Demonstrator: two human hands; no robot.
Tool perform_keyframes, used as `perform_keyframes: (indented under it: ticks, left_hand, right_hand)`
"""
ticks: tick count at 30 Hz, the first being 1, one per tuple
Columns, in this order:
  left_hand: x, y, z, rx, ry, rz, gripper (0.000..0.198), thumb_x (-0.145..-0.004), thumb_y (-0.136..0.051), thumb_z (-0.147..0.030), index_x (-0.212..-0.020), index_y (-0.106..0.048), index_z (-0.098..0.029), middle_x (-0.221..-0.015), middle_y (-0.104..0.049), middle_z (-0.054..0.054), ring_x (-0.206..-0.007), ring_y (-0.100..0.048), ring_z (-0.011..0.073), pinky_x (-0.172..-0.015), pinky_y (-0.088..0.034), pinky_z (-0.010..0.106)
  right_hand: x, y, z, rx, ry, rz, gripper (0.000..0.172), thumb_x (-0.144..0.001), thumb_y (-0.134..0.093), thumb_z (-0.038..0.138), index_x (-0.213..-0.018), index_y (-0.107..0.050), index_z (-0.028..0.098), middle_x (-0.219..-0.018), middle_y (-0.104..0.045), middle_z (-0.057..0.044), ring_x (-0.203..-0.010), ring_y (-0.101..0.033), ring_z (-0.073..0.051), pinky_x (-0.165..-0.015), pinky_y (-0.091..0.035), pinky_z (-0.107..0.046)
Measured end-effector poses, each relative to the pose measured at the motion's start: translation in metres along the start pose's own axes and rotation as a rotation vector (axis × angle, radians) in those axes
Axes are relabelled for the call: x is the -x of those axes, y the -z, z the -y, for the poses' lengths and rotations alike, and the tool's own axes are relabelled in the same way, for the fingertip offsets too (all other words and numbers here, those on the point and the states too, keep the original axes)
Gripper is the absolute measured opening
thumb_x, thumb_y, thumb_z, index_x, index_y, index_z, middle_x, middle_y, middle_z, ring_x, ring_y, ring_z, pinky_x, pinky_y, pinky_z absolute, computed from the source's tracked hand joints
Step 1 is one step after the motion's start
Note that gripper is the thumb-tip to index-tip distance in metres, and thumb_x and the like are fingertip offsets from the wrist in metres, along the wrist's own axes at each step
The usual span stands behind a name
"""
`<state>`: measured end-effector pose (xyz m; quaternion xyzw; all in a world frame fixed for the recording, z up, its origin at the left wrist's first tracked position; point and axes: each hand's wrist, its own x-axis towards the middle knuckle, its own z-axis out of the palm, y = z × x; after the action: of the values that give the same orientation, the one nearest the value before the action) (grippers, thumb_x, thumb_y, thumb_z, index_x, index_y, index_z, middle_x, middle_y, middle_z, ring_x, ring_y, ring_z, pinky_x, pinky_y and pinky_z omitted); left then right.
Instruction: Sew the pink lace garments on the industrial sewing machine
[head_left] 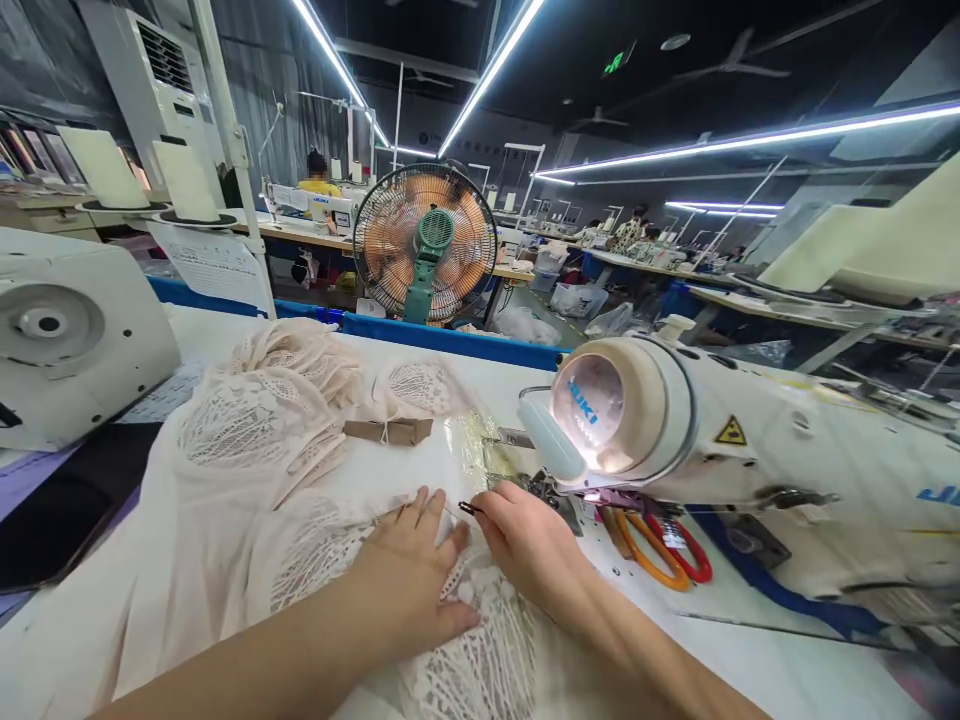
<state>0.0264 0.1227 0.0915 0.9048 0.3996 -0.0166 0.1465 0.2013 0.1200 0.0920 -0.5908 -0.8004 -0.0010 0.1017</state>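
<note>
Pale lace fabric (315, 550) lies over the table in front of me, with more of it heaped to the left. My left hand (409, 570) rests flat on the lace with its fingers spread. Close beside it, my right hand (525, 540) is closed around a small black tool (470, 508); only its dark tip shows, so its kind is unclear. That tip points toward the left fingers, just above the fabric. Just beyond the right hand is the needle area of a white sewing machine (750, 430).
Scissors with orange and red handles (660, 550) lie under the machine arm. A brown strip (388, 431) sits behind the fabric. At left are a black phone (67, 510) and another machine (75, 330). A large fan (433, 235) stands beyond the table.
</note>
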Motion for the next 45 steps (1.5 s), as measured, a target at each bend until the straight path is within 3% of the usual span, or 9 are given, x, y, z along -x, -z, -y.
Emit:
perform_keyframes:
  ticks: [21,24,32,37,45]
  left_hand:
    - [-0.004,0.008,-0.004,0.006,0.022,0.059,0.074,-0.078,-0.05,-0.059,-0.138,-0.034,-0.02,-0.147,-0.017,0.02,-0.135,-0.014,0.0332,-0.106,-0.02,0.05]
    - [-0.004,0.004,-0.002,0.002,0.006,0.026,0.072,-0.079,-0.047,-0.06,-0.138,-0.034,-0.02,-0.146,-0.017,0.02,-0.135,-0.014,0.0338,-0.105,-0.02,0.051]
    - [-0.004,0.009,-0.005,-0.029,0.007,0.076,0.071,-0.081,-0.045,-0.059,-0.138,-0.034,-0.019,-0.146,-0.015,0.021,-0.135,-0.012,0.0343,-0.105,-0.019,0.051]
    - [-0.004,0.011,-0.007,-0.022,0.025,0.066,0.07,-0.081,-0.045,-0.06,-0.138,-0.034,-0.02,-0.147,-0.015,0.019,-0.135,-0.014,0.0333,-0.105,-0.02,0.052]
    - [-0.006,0.013,-0.007,-0.009,0.017,0.09,0.071,-0.081,-0.047,-0.057,-0.139,-0.031,-0.018,-0.147,-0.015,0.018,-0.135,-0.012,0.0335,-0.105,-0.019,0.053]
  right_hand:
    - [-0.01,-0.008,0.001,0.216,0.067,0.155,0.016,-0.08,-0.049,0.006,-0.073,-0.058,0.017,-0.075,-0.057,-0.003,-0.069,-0.053,-0.015,-0.056,-0.032,-0.024]
    - [-0.01,-0.006,-0.002,0.231,0.093,0.161,0.018,-0.074,-0.049,0.002,-0.071,-0.057,0.017,-0.074,-0.056,-0.003,-0.065,-0.051,-0.015,-0.055,-0.031,-0.025]
    - [0.005,0.007,-0.014,0.289,0.125,0.181,0.024,-0.059,-0.047,-0.005,-0.06,-0.05,0.019,-0.062,-0.049,-0.002,-0.058,-0.046,-0.015,-0.052,-0.027,-0.028]
    - [0.006,0.009,-0.008,0.29,0.068,0.142,0.024,-0.063,-0.045,-0.006,-0.064,-0.05,0.018,-0.066,-0.048,-0.001,-0.058,-0.045,-0.014,-0.05,-0.025,-0.026]
    - [-0.014,-0.004,0.004,0.249,0.087,0.148,0.02,-0.071,-0.048,-0.001,-0.069,-0.054,0.017,-0.069,-0.051,-0.002,-0.062,-0.047,-0.014,-0.053,-0.027,-0.026]
